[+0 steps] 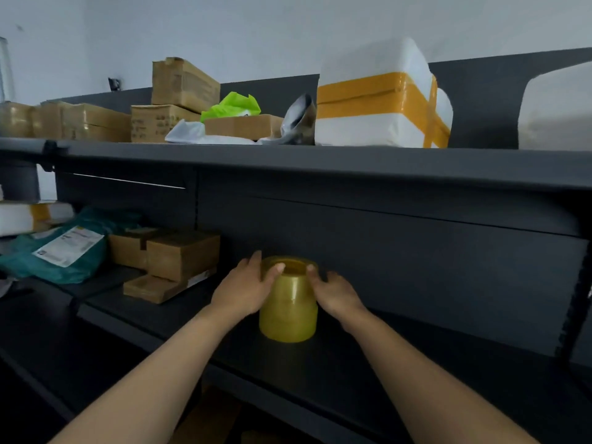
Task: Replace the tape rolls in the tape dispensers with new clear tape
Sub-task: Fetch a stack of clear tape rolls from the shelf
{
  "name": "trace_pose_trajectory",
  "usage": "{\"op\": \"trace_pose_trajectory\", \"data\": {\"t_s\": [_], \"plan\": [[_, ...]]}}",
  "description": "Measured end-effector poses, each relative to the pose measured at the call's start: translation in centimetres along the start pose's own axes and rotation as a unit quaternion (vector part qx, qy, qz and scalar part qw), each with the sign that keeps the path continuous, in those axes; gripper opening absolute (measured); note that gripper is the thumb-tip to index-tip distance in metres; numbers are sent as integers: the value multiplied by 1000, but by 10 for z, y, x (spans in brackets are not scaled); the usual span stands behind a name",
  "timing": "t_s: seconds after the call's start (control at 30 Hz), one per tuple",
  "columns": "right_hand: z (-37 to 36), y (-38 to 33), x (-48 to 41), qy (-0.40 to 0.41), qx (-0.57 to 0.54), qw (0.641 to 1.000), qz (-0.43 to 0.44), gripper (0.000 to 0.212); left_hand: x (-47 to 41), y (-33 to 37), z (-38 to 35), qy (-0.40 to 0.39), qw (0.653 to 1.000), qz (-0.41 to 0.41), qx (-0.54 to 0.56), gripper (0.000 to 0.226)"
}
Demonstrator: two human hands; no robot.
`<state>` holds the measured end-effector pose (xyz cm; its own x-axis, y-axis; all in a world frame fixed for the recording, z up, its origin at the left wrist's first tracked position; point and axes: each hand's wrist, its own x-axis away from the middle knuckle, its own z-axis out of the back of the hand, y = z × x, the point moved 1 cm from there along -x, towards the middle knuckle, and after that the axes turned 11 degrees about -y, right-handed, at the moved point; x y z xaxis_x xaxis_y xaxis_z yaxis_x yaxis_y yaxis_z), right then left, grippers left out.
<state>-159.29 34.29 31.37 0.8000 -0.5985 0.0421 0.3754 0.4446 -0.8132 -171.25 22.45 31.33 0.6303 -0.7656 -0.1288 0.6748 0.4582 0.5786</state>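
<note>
A stack of yellowish clear tape rolls [288, 312] stands upright on the dark middle shelf [384, 363], wrapped together in film. My left hand [243, 290] grips the stack's upper left side, thumb hooked over the top rim. My right hand [333, 291] holds the upper right side, with a fingertip on the rim. No tape dispenser is in view.
Small cardboard boxes [179, 257] and a teal mailer bag [61, 248] lie left on the same shelf. The upper shelf [288, 158] carries cardboard boxes [182, 81], a green bag [230, 107] and a white parcel with orange tape [378, 97].
</note>
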Motion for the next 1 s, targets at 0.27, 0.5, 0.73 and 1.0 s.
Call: {"op": "trace_pose_trajectory", "data": {"t_s": [0.27,0.5,0.73,1.0], "plan": [[5,7,-27,-106,-179,972,-106,73,-44,-8,-6,-144,913,109,366,73],[2,6,-28,-76,-256,962,-58,26,-49,-15,-12,-146,892,49,426,61],[-18,21,-15,-8,-251,968,17,64,-25,-35,-34,-130,875,-145,443,66],[-46,33,24,2,-184,980,72,114,7,-49,-48,-159,905,-177,353,122]]}}
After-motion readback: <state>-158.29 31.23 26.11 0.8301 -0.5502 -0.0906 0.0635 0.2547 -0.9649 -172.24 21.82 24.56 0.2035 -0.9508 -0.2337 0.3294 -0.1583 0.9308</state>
